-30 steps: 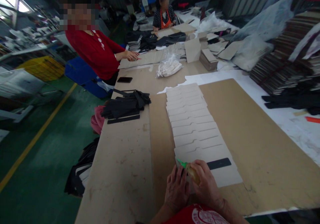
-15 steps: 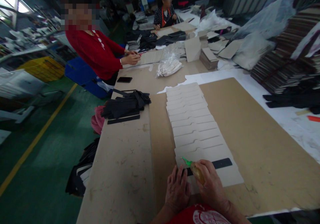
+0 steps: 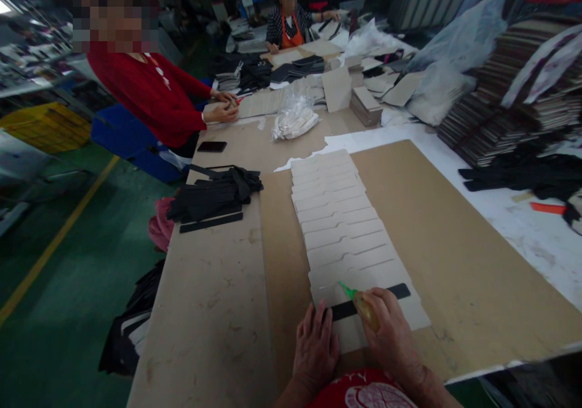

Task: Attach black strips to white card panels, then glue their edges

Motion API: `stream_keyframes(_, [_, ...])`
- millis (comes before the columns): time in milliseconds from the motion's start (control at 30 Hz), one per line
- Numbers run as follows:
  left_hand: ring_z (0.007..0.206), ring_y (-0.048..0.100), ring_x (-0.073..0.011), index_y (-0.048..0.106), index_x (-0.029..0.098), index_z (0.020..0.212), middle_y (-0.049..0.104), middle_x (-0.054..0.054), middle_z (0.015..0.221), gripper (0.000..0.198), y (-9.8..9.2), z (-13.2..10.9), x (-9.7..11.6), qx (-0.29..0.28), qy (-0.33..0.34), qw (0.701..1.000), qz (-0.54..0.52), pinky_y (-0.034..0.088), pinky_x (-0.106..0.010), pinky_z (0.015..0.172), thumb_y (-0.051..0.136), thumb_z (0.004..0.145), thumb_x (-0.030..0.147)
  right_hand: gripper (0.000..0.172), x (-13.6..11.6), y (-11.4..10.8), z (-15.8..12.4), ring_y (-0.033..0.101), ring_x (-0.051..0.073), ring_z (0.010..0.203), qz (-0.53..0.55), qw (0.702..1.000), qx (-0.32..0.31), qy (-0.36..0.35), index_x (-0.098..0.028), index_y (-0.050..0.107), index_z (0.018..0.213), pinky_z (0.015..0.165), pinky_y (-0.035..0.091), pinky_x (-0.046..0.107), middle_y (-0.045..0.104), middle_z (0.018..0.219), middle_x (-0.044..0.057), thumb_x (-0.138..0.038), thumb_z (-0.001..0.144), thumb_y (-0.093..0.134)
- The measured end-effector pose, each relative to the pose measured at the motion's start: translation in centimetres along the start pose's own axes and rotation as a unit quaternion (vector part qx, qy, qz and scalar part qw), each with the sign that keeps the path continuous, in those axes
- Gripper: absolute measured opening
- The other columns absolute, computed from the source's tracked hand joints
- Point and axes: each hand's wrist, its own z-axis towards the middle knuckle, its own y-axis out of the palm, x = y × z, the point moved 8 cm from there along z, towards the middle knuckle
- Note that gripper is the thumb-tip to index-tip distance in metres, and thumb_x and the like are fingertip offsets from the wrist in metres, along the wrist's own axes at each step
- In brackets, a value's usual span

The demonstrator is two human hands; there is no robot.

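Fingers wrapped around a yellowish glue bottle (image 3: 366, 310), my right hand (image 3: 390, 329) tilts its green nozzle (image 3: 348, 290) down over the nearest beige card. A black strip (image 3: 345, 310) lies across that card, partly covered by the bottle and my right hand. My left hand (image 3: 316, 342) lies flat with fingers stretched, its fingertips at the card's left edge beside the strip's left end. Beyond the nozzle, several overlapping beige cards (image 3: 343, 223) run away from me in a staggered row, each with a small notch in its edge.
A pile of black strips (image 3: 211, 196) lies at the left table edge, with a phone (image 3: 211, 147) behind it. A plastic bag (image 3: 295, 117) sits farther back. A co-worker in a red sweater (image 3: 145, 93) stands at left; stacked boards (image 3: 495, 99) rise at right.
My right hand has moved the glue bottle rightward across the nearest card, uncovering more of the strip's left part. My left hand keeps its place at the card's edge. The view has shifted slightly.
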Motion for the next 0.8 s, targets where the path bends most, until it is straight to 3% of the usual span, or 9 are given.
stream_keyframes(200, [0.138,0.041,-0.0274,0.051,0.022,0.14,0.049,-0.002,0.151,0.047,-0.2,0.1,0.0,-0.002,-0.001,1.0,-0.001,0.043,-0.04,0.099,0.05,0.093,0.025,0.035,0.8,-0.9,0.2,0.054,0.03,0.106,-0.004,1.0,0.016,0.017,-0.025,0.05,0.12,0.089,0.054,0.051,0.052,0.115,0.012,-0.014,0.087,0.052])
stream_keyframes(467, [0.137,0.042,-0.027,0.052,0.023,0.139,0.051,-0.001,0.149,0.046,0.3,0.0,-0.1,0.003,-0.007,1.0,-0.007,0.041,-0.039,0.1,0.052,0.094,0.032,0.041,-0.9,1.0,-0.4,0.056,0.027,0.106,0.036,0.999,-0.02,-0.006,-0.024,0.052,0.121,0.089,0.056,0.042,0.056,0.114,0.011,-0.009,0.083,0.051])
stream_keyframes(700, [0.137,0.042,-0.0265,0.052,0.025,0.139,0.048,0.001,0.151,0.047,0.5,-0.1,-0.3,0.004,-0.019,1.0,-0.023,0.039,-0.039,0.101,0.055,0.094,0.037,0.024,3.0,-2.9,0.0,0.056,0.029,0.102,-0.022,0.998,0.05,0.039,-0.024,0.054,0.116,0.085,0.055,0.048,0.054,0.113,0.011,-0.024,0.092,0.054])
stream_keyframes(800, [0.137,0.042,-0.0263,0.053,0.025,0.139,0.049,0.0,0.151,0.048,0.5,-0.1,-0.4,0.006,-0.018,0.999,-0.026,0.039,-0.038,0.101,0.055,0.094,0.039,0.024,2.9,-2.9,0.0,0.056,0.029,0.102,-0.025,0.998,0.049,0.037,-0.025,0.053,0.117,0.084,0.055,0.047,0.054,0.112,0.011,-0.025,0.092,0.053])
